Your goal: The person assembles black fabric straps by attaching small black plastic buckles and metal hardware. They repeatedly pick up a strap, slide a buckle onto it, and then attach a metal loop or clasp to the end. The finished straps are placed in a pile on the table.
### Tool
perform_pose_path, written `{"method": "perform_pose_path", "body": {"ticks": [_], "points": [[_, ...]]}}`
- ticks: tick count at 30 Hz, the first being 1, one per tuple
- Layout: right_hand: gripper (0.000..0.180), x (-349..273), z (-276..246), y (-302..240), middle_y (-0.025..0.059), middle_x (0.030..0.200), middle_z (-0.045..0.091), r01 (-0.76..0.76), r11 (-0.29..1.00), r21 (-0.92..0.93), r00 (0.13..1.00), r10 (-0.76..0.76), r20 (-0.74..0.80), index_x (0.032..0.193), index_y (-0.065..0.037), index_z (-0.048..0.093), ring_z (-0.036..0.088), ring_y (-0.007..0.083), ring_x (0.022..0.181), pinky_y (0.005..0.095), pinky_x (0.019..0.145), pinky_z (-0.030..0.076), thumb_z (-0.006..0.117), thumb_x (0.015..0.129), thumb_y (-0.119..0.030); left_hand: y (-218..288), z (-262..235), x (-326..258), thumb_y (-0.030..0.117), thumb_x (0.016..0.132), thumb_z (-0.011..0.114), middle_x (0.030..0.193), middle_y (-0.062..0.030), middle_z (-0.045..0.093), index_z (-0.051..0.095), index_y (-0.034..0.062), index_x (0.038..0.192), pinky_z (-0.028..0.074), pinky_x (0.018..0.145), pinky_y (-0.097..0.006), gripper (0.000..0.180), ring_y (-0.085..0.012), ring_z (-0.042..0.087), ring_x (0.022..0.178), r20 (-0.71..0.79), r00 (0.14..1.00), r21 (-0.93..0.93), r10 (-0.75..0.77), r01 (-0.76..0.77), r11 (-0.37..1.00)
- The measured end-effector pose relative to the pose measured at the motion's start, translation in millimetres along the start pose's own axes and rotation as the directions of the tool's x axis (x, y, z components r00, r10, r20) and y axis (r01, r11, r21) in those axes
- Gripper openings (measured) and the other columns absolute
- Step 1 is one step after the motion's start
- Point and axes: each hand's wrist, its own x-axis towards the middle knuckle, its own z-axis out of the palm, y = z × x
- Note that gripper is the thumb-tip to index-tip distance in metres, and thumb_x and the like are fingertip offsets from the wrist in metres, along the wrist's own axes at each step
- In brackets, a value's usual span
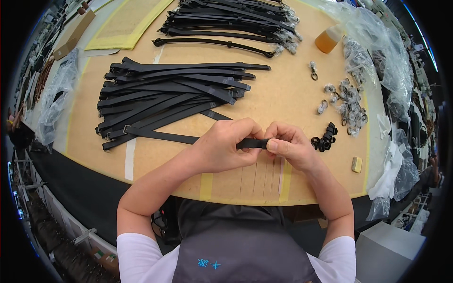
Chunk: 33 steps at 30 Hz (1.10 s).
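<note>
My left hand (pixel 226 145) is closed around a black belt strap (pixel 165 135) near its end. The strap runs left from it to a metal buckle (pixel 126 129) at the edge of the pile. The fingers and thumb of my right hand (pixel 291 145) pinch the strap's tip; whether a small loop is also between them I cannot tell. Just right of that hand lies a cluster of small black loops (pixel 325 139). A heap of similar black straps (pixel 172 89) spreads out beyond my left hand, some with buckles at their left ends.
Finished-looking belts (pixel 226 21) with plastic-wrapped ends are stacked at the far side. Plastic-wrapped metal rings (pixel 351 106) are scattered at right, below a container of amber liquid (pixel 326 41). A yellow block (pixel 356 164) lies near the right edge. Clear plastic bags (pixel 394 70) drape that edge.
</note>
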Motion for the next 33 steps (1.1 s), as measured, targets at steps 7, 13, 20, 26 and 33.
{"method": "perform_pose_path", "body": {"ticks": [7, 13, 20, 26, 33], "points": [[0.026, 3.2, 2.6, 4.1, -0.0050, 0.074, 0.057, -0.022, 1.000, -0.001, 0.999, 0.022, -0.038, 0.090, -0.008, 0.060, 0.048, 0.0024, 0.064, 0.0209, 0.056, 0.032, 0.074, 0.094, -0.030, -4.4, 1.6, 0.2, -0.001, 0.074, 0.075, 0.073, -0.0071, 0.065, 0.065, 0.0028, 0.091, 0.050, 0.056, -0.026, 0.020, -0.0136, 0.065, 0.061, 0.015, 1.000, 0.026, 0.008, -0.008, 1.000], [0.026, 3.0, 2.9, 4.2, -0.0052, 0.072, 0.054, -0.033, 0.999, -0.003, 0.998, 0.032, -0.055, 0.090, -0.009, 0.058, 0.046, 0.0021, 0.063, 0.0206, 0.055, 0.029, 0.075, 0.094, -0.029, -3.2, 2.2, 0.2, 0.000, 0.074, 0.074, 0.074, -0.0073, 0.066, 0.065, 0.0024, 0.092, 0.051, 0.057, -0.026, 0.020, -0.0143, 0.066, 0.064, 0.014, 1.000, 0.002, -0.009, 0.009, 1.000], [0.023, 3.0, 6.2, 4.9, -0.0057, 0.072, 0.054, 0.000, 1.000, -0.015, 0.998, -0.002, -0.069, 0.090, -0.008, 0.058, 0.044, 0.0016, 0.063, 0.0205, 0.055, 0.029, 0.073, 0.095, -0.025, -5.6, 3.5, -0.2, 0.000, 0.073, 0.074, 0.074, -0.0080, 0.066, 0.064, 0.0023, 0.092, 0.051, 0.057, -0.028, 0.022, -0.0171, 0.067, 0.064, 0.020, 1.000, 0.015, -0.017, 0.017, 1.000], [0.024, 3.6, 5.4, 7.4, -0.0060, 0.073, 0.054, -0.015, 1.000, -0.008, 0.996, 0.014, -0.083, 0.088, -0.009, 0.059, 0.044, 0.0013, 0.063, 0.0205, 0.055, 0.029, 0.075, 0.093, -0.026, -8.3, 3.9, -1.1, 0.000, 0.072, 0.073, 0.077, -0.0082, 0.066, 0.063, 0.0024, 0.093, 0.051, 0.057, -0.029, 0.023, -0.0198, 0.067, 0.066, 0.038, 0.999, 0.027, -0.006, 0.005, 1.000], [0.023, 4.9, 8.3, 4.3, -0.0046, 0.071, 0.057, -0.021, 0.998, -0.065, 0.994, 0.014, -0.108, 0.087, -0.008, 0.060, 0.047, 0.0019, 0.062, 0.0203, 0.055, 0.031, 0.075, 0.093, -0.025, -10.0, 3.7, -3.3, -0.001, 0.074, 0.071, 0.080, -0.0088, 0.067, 0.063, 0.0016, 0.094, 0.053, 0.059, -0.030, 0.022, -0.0210, 0.068, 0.069, 0.041, 0.999, -0.024, -0.023, 0.024, 0.999]]}}
